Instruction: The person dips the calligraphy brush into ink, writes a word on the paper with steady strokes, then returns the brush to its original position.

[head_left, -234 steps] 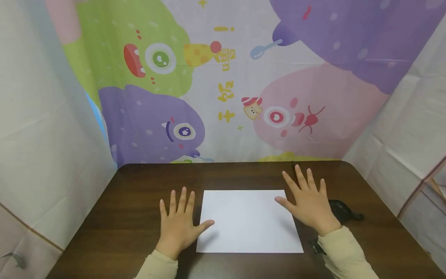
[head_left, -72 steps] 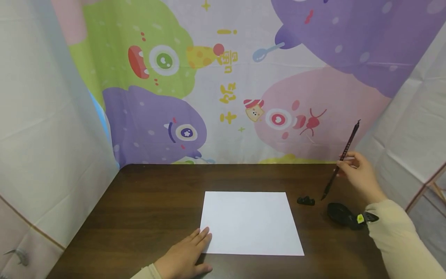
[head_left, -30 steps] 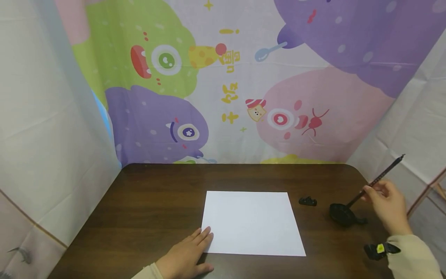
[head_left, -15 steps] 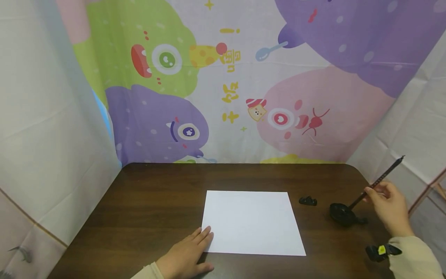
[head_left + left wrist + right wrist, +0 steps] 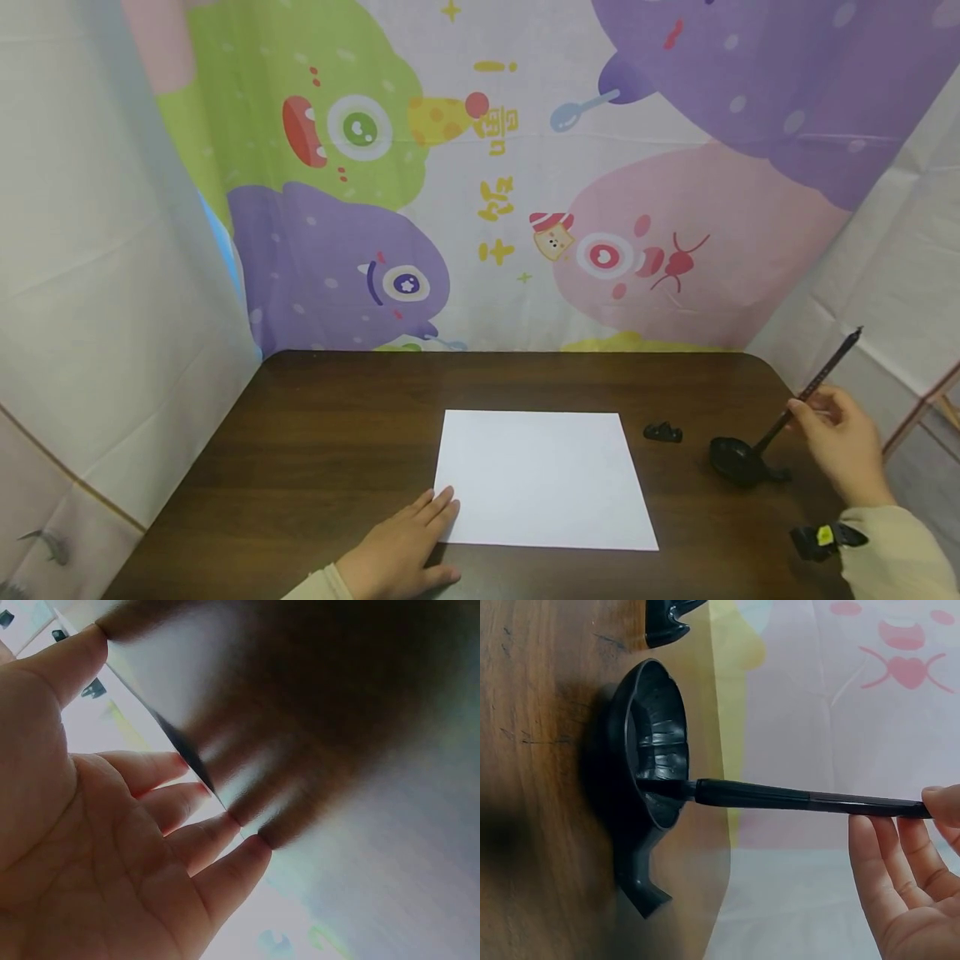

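The bench is dark brown with rounded far corners; behind it hangs a curtain printed with cartoon monsters. The right hand has its grip pinched on a tilted brush, whose tip is inside the black dish. The left hand, fingers extended, touches the white sheet.

Compared with 7.8 s ago, the left hand no longer spreads its fingers wide; its fingertips rest on the left edge of the paper. The right hand, then spread at the opposite edge, is farther right and pinches the brush. The brush, clear of the dish 2.4 s ago, is more tilted, its tip inside the dish. Relative to 0.5 s ago, the handle stands slightly more upright.
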Demonstrator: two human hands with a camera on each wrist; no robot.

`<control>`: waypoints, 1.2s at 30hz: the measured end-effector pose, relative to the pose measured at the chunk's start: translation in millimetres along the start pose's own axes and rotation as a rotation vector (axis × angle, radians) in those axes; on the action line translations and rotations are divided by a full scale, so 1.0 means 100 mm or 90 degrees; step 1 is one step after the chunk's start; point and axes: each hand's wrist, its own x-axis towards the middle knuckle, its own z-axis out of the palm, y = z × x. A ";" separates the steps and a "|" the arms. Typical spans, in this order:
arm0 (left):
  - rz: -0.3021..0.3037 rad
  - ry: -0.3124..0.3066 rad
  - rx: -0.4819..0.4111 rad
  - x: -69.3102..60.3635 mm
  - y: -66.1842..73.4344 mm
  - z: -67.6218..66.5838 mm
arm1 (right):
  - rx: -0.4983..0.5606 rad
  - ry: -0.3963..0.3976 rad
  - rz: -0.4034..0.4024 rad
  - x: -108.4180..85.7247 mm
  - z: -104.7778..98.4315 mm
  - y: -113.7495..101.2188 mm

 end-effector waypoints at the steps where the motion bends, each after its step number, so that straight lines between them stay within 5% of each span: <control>1: 0.000 0.000 0.000 0.00 0.00 0.00 | -0.005 -0.001 -0.002 0.00 -0.01 -0.01; 14: -0.003 -0.006 0.000 0.01 0.00 0.00 | -0.159 0.038 -0.055 0.03 -0.05 -0.08; 28: -0.001 0.006 0.006 0.00 0.01 0.00 | -0.219 0.027 -0.115 0.06 -0.07 -0.26; 32: -0.001 0.007 0.005 -0.01 0.02 -0.01 | -0.204 0.038 -0.115 0.06 -0.04 -0.33; 36: -0.002 0.002 0.002 -0.01 0.02 -0.01 | -0.090 0.032 -0.085 0.06 0.03 -0.36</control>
